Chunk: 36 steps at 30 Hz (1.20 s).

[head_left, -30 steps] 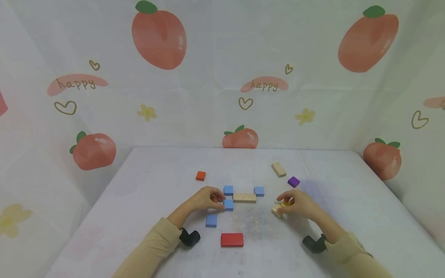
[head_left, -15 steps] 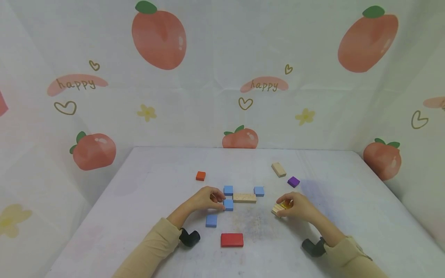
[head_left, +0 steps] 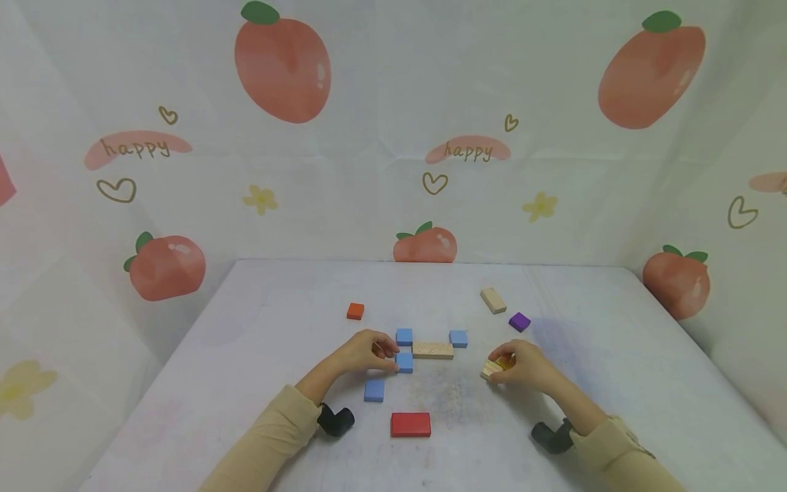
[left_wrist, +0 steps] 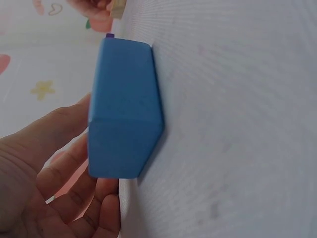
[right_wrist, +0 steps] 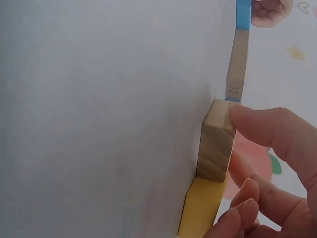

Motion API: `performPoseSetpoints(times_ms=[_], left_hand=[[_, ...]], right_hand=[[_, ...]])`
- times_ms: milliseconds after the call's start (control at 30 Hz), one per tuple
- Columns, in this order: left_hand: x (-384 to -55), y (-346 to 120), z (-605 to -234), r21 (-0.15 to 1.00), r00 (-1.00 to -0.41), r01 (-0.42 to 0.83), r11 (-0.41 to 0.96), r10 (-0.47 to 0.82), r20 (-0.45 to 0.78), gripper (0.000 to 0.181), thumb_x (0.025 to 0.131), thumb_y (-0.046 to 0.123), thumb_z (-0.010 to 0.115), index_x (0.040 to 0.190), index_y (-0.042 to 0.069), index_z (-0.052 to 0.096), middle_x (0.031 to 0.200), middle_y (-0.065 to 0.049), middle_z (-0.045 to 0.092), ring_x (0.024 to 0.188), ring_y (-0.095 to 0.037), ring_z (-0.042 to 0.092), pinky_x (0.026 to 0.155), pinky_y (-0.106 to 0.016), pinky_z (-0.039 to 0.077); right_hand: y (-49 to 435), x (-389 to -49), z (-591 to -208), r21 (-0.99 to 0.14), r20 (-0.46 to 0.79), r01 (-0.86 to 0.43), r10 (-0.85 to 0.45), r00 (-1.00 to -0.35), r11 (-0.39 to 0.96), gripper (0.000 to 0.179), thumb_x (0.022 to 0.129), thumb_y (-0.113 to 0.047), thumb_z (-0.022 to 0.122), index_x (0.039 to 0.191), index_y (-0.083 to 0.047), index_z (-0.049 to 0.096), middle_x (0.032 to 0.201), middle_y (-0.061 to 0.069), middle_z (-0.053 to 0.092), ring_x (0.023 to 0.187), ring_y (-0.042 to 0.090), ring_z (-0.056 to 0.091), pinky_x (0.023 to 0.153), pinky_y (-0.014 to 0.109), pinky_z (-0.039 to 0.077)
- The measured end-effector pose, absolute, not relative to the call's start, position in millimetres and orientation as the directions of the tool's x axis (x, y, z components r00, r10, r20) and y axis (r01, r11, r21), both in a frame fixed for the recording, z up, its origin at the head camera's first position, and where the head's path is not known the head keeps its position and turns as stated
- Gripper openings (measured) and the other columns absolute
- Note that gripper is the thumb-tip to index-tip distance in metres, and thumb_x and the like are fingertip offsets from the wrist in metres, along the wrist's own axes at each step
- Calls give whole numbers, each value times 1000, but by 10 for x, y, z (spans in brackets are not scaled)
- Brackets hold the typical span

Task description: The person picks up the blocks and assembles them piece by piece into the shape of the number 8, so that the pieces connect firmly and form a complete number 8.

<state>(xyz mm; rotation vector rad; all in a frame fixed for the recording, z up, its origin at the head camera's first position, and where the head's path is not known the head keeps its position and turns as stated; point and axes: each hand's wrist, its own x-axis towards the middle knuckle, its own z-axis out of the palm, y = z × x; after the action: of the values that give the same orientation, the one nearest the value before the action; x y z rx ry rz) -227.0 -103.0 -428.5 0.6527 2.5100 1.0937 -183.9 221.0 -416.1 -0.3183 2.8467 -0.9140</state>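
My left hand (head_left: 369,352) is at a small blue block (head_left: 404,363), thumb and index finger at its left edge; it seems to pinch that edge. In the left wrist view a large blue block (left_wrist: 126,99) in front hides the fingertips. My right hand (head_left: 529,362) pinches a short plain wooden block (right_wrist: 215,144), the thumb on its near end. A yellow block (right_wrist: 202,206) lies against that block, partly covered by the fingers in the head view. Between the hands, a long wooden block (head_left: 432,350) lies with a blue block (head_left: 404,336) at its far left corner.
Another blue block (head_left: 458,338) sits by the long block's far right corner. Nearer the person lie a blue block (head_left: 374,391) and a red block (head_left: 410,424). Farther back are an orange block (head_left: 355,311), a wooden block (head_left: 493,300) and a purple block (head_left: 519,322).
My right hand has shifted slightly, turning the short wooden block so that it sits closer against the yellow one. The left hand has stayed put.
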Motion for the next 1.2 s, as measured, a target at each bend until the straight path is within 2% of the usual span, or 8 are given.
performPoseSetpoints(times_ms=[467, 867, 1200], left_hand=[[-2261, -1021, -4262, 755, -841, 283, 592, 532, -102, 29, 76, 19, 76, 100, 6, 68, 93, -4, 67, 79, -9, 53, 70, -17, 45], [-2257, -1022, -4257, 754, -839, 283, 593, 533, -104, 28, 76, 19, 76, 99, 6, 67, 93, -4, 67, 79, -9, 53, 71, -18, 45], [-2277, -1023, -4285, 752, -840, 282, 596, 532, -106, 28, 76, 19, 77, 99, 7, 68, 93, -3, 67, 79, -9, 53, 71, -18, 45]], right_hand=[[2162, -1859, -4146, -594, 4, -244, -301, -954, 766, 25, 67, -9, 77, 90, -3, 70, 78, 4, 56, 71, 13, 42, 60, 20, 34], [2106, -1936, -4157, -627, 97, -405, -450, -888, 665, 24, 70, -8, 76, 92, -1, 70, 76, 2, 55, 65, 3, 40, 57, 18, 37], [2021, -1998, -4162, -641, 82, -429, -500, -862, 636, 24, 70, -5, 74, 94, -1, 69, 76, 3, 55, 65, 2, 40, 57, 18, 39]])
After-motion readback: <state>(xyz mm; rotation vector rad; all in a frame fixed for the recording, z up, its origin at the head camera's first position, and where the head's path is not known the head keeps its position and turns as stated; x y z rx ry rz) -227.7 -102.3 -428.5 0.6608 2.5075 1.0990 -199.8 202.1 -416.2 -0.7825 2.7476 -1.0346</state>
